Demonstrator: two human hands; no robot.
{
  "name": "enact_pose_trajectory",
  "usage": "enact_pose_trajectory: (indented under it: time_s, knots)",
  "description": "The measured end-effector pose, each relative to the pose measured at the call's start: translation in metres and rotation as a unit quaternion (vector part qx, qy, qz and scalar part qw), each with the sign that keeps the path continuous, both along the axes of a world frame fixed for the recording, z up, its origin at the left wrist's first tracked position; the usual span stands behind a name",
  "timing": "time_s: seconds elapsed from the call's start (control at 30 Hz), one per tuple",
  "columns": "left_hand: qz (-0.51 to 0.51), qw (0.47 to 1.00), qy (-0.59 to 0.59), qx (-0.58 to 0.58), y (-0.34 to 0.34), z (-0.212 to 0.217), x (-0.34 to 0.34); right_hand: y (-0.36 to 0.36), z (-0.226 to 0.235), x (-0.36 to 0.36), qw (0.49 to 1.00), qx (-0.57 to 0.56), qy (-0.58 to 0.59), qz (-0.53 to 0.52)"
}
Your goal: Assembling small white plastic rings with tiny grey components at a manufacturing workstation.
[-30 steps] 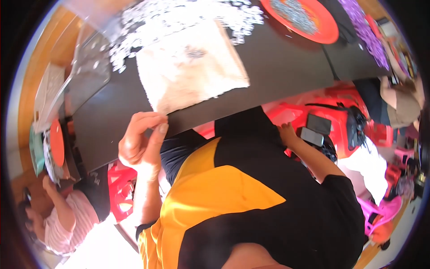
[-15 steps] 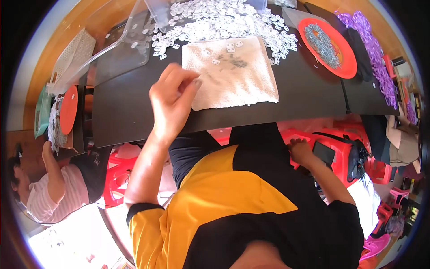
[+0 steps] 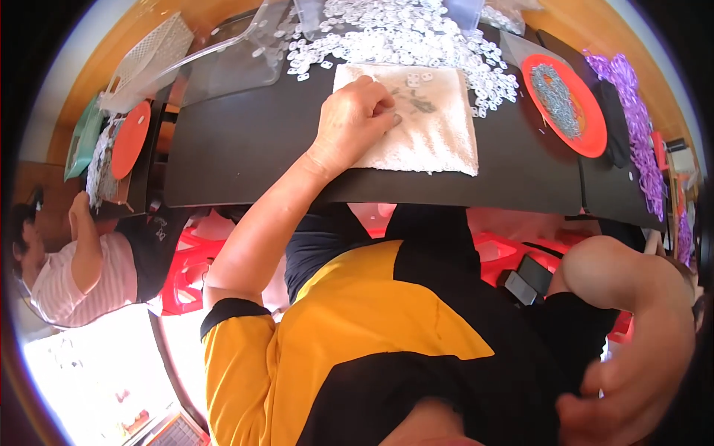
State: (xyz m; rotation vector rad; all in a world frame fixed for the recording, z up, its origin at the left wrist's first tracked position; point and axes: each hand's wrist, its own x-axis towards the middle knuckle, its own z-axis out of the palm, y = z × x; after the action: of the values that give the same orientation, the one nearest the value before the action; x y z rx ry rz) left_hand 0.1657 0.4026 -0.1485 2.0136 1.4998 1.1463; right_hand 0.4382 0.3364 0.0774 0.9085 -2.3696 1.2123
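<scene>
My left hand (image 3: 360,119) rests over the left part of a cream towel (image 3: 446,149), its fingers curled and thumb against them. Whatever they hold, if anything, is hidden. On the towel, beside the fingertips, lie a few small white plastic tabs with holes (image 3: 414,79) and a small pile of dark thin pins (image 3: 422,104). At the lower right, my right hand (image 3: 606,401) is raised close to my body with the elbow bent. Its fingers are smeared by motion.
White tabs (image 3: 401,44) heap behind the towel, partly inside a clear bin. A red plate (image 3: 593,123) of metal pins stands right, near purple ribbon (image 3: 632,111). Clear plastic tub (image 3: 223,74) sits left. Another person (image 3: 82,275) works at far left; a phone (image 3: 520,288) lies right.
My left hand has moved right, from the towel's left edge onto it. My right hand has lifted from beside the phone up toward my body. The view has shifted slightly.
</scene>
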Motion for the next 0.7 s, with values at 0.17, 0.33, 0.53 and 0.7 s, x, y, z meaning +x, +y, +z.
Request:
enact_pose_trajectory:
  time_s: [0.17, 0.33, 0.53, 0.7]
  knots:
    - [0.01, 0.998, -0.059, -0.037, 0.0, -0.007, -0.003, 0.003, 0.001, -0.003, 0.998, 0.044, 0.026, 0.04]
    - [0.007, 1.0, 0.007, 0.0, 0.001, -0.007, -0.004, 0.008, -0.002, -0.008, 0.994, 0.034, -0.022, 0.103]
    - [0.026, 0.991, -0.128, -0.035, 0.0, -0.01, -0.006, 0.035, -0.032, -0.022, 0.993, -0.046, -0.061, 0.094]
    - [0.012, 0.923, -0.35, -0.16, -0.012, 0.018, -0.006, 0.071, -0.104, -0.032, 0.849, -0.07, -0.084, -0.517]
